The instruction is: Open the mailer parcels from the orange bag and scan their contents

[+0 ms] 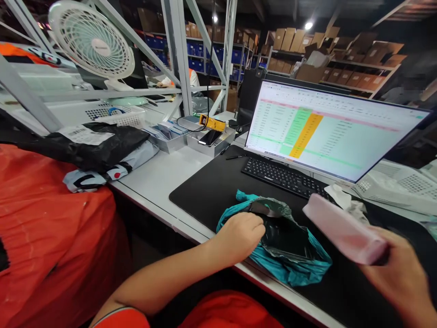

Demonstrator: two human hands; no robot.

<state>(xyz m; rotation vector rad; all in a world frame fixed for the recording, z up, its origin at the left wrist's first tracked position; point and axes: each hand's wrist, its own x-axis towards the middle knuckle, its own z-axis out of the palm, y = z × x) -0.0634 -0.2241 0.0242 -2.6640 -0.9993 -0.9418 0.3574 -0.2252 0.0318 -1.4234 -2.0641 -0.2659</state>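
Observation:
A teal plastic mailing bag [293,271] lies on the black desk mat [201,191], its torn mouth gaping and dark inside. My left hand [244,232] is closed on the near left edge of that bag, fingers curled at its opening. To the right, my right hand [399,259] grips one end of a pink box-like package [344,228], slightly blurred, raised above the mat and apart from the bag. What the package contains cannot be seen.
Behind the bag are a black keyboard [283,177] and a monitor [327,132] showing a spreadsheet. White crumpled paper [346,200] lies beside the keyboard. Black wrapped parcels [112,141], metal trays [172,143] and a fan [97,45] are leftward. A red sack [58,237] stands beside the desk.

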